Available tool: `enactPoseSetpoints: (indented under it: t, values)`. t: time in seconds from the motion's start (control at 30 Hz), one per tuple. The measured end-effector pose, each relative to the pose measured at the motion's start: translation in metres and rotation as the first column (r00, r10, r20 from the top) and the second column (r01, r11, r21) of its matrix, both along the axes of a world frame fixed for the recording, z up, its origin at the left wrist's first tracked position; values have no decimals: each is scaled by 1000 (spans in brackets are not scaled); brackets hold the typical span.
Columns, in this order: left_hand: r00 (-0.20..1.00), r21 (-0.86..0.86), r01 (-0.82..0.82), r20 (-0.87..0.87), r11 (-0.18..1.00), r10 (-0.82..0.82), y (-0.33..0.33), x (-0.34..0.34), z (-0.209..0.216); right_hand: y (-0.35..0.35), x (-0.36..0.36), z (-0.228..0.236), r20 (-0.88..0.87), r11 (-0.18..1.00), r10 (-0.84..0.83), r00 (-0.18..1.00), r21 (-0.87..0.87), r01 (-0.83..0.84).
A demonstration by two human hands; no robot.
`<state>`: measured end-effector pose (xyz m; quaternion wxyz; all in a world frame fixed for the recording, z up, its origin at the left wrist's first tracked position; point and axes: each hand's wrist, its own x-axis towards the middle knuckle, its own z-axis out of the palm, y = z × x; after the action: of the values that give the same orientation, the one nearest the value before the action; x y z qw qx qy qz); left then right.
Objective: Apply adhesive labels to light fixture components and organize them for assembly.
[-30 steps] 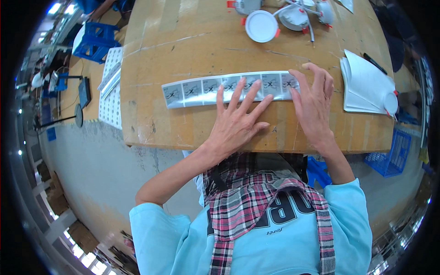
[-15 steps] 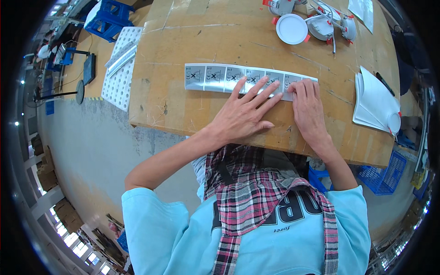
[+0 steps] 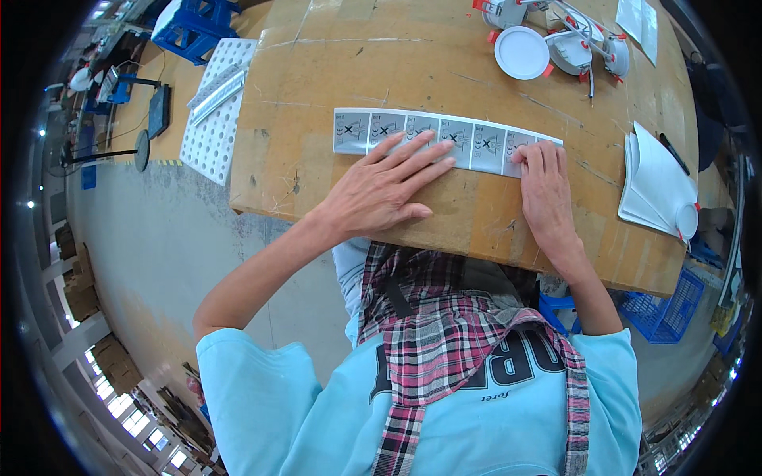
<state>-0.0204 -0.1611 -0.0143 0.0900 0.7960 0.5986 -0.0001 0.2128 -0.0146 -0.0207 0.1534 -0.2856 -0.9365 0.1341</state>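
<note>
Pressing both palms flat, fingers spread and gripping nothing, a person works one long grey strip of printed square labels [image 3: 444, 139] on a brown cardboard-covered table [image 3: 381, 63] above a grey concrete floor [image 3: 159, 246]. The left hand [image 3: 381, 194] covers the strip's middle; the right hand [image 3: 546, 190] touches its right end. Three round white lamp fittings [image 3: 521, 52] lie beyond, one stack of white sheets [image 3: 655, 186] to the right.

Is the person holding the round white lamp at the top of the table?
No, both the left hand and right hand press flat on the grey label strip, away from the round white lamp.
</note>
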Motion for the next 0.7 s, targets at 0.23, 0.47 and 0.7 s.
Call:
enactPoseSetpoints:
  t: [0.23,0.47,0.7]
  values:
    - [986,-84,-164,-11,983,164,-41,-46,15,2,1,-1,10,1000,0,1000,8,0]
    - [989,-34,-142,-43,989,141,-54,-48,12,0,1,1,25,1000,19,999,-1,-19]
    - [987,-27,-159,-35,987,158,-71,-67,16,-1,2,5,57,1000,13,998,-11,-13]
